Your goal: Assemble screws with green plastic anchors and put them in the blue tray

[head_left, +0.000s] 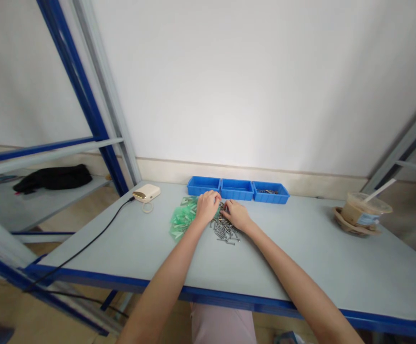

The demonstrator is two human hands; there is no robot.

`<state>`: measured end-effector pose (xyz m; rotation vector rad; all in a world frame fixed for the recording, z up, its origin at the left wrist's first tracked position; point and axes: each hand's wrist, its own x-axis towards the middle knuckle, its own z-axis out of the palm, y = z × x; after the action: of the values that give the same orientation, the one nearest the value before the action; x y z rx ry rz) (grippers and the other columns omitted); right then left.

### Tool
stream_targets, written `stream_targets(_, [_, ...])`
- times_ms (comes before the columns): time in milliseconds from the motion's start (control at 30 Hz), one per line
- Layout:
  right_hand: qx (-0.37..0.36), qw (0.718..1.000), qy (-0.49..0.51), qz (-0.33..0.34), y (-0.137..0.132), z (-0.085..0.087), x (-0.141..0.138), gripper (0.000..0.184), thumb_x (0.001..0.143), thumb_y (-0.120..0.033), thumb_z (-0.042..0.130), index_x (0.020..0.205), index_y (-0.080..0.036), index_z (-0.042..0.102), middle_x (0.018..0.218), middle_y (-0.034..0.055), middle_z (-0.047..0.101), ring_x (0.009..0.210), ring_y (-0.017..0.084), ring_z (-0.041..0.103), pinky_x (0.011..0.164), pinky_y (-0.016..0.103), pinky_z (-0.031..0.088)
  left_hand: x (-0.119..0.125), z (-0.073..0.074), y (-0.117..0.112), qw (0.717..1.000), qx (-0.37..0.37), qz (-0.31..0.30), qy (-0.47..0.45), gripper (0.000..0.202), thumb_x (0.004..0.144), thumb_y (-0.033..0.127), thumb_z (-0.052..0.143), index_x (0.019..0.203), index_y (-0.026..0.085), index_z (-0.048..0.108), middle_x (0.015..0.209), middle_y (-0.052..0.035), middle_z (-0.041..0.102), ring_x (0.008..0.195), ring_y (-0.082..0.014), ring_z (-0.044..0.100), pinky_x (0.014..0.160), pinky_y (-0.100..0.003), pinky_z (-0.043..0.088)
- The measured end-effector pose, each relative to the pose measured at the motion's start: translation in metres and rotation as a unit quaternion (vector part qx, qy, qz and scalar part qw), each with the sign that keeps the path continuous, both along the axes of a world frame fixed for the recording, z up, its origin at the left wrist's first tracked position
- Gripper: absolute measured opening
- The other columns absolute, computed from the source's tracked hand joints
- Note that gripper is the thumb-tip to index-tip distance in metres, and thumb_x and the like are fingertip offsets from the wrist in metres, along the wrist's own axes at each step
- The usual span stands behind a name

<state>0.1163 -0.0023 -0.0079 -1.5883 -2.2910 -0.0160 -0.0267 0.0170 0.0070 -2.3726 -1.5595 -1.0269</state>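
Note:
A loose pile of metal screws (pixel 225 231) lies on the table between and below my hands. My left hand (pixel 208 206) rests at the pile's upper left, its fingers bent and closed. On the pile's right side, my right hand (pixel 237 215) reaches in with fingers curled towards the thumb. Whatever either hand pinches is too small to make out. Left of the pile, partly under my left hand and forearm, sits a crumpled green plastic bag (pixel 179 220) with pale pieces showing in and around it.
Behind my hands stand three blue bins: a left bin (pixel 203 184), a middle bin (pixel 237 195) and a right bin (pixel 271 198) holding some screws. A cream-coloured device (pixel 149 192) with a black cable (pixel 98 241) lies left. A drink cup (pixel 363 210) stands in a carrier at right.

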Motion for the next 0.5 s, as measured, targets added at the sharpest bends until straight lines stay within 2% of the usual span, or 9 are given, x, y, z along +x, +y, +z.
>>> stream_targets(133, [-0.026,0.999,0.02,-0.029,-0.001,-0.002,0.011,0.014,0.083,-0.026,0.049,0.09,-0.02,0.059,0.098,0.0056,0.058,0.094,0.017,0.052,0.074,0.025,0.034,0.003,-0.003,0.0,1.0,-0.004,-0.001,0.021,0.017,0.082,0.014,0.043,0.077,0.02,0.059,0.083,-0.0024,0.063,0.084,-0.0186,0.054,0.073,-0.029,0.036])
stream_targets(300, [-0.031,0.997,0.053,-0.05,-0.001,0.0,0.03,0.017,0.083,-0.032,0.051,0.087,-0.023,0.065,0.098,0.0042,0.063,0.096,0.019,0.053,0.076,0.028,0.033,0.006,-0.006,-0.002,0.999,-0.017,-0.013,0.044,0.016,0.083,0.015,0.043,0.079,0.019,0.059,0.083,-0.0027,0.063,0.084,-0.0189,0.054,0.074,-0.029,0.036])
stream_targets(400, [-0.034,0.995,0.069,-0.058,0.0,-0.001,0.036,0.016,0.082,-0.03,0.052,0.082,-0.023,0.066,0.095,0.0033,0.065,0.096,0.019,0.054,0.077,0.029,0.032,0.008,-0.007,-0.003,0.998,-0.03,-0.019,0.053,0.017,0.083,0.015,0.043,0.078,0.019,0.059,0.082,-0.0031,0.062,0.083,-0.0192,0.053,0.075,-0.03,0.036])
stream_targets(500, [-0.036,0.993,0.089,-0.069,0.001,-0.002,0.038,0.012,0.078,-0.025,0.056,0.087,-0.024,0.065,0.091,0.001,0.066,0.092,0.018,0.055,0.077,0.03,0.032,0.009,-0.007,-0.004,0.997,-0.042,-0.03,0.057,0.018,0.084,0.015,0.042,0.079,0.019,0.059,0.083,-0.0038,0.062,0.084,-0.0195,0.053,0.076,-0.031,0.036])
